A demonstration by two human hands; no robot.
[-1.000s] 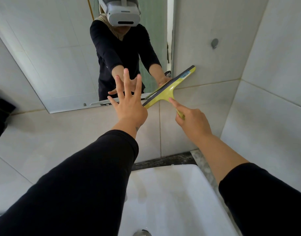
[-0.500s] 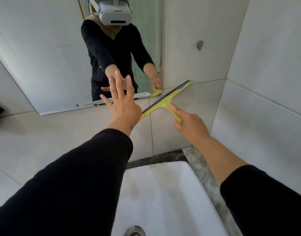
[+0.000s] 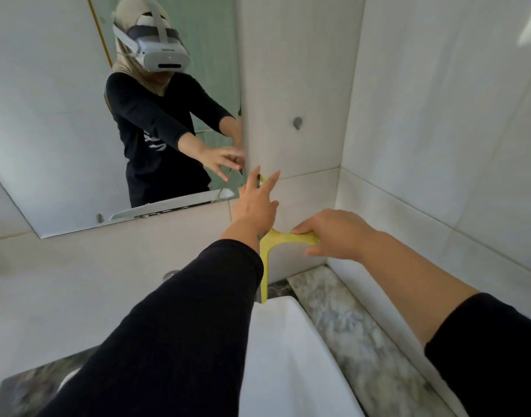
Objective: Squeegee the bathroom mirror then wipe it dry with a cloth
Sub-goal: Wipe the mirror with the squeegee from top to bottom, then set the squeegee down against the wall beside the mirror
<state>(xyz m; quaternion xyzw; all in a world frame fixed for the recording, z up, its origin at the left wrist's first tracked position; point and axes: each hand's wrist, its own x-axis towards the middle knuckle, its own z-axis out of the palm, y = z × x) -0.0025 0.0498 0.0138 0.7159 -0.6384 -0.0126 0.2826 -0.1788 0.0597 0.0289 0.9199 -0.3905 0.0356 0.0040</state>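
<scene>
Right hand [image 3: 333, 233] fingers wrapped around yellow squeegee [image 3: 267, 257] handle, frame centre, blade upright against the wall tile below the mirror [image 3: 62, 115] corner. Left hand [image 3: 256, 203] fingers spread, empty, just above squeegee, over sink [image 3: 288, 356].

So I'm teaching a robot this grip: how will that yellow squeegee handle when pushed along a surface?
The squeegee looks like thin moulded plastic, so probably light and stiff. The right hand holds only its short handle, so the long crossbar may twist under uneven pressure. If wet, the smooth plastic could be slippery.
</scene>
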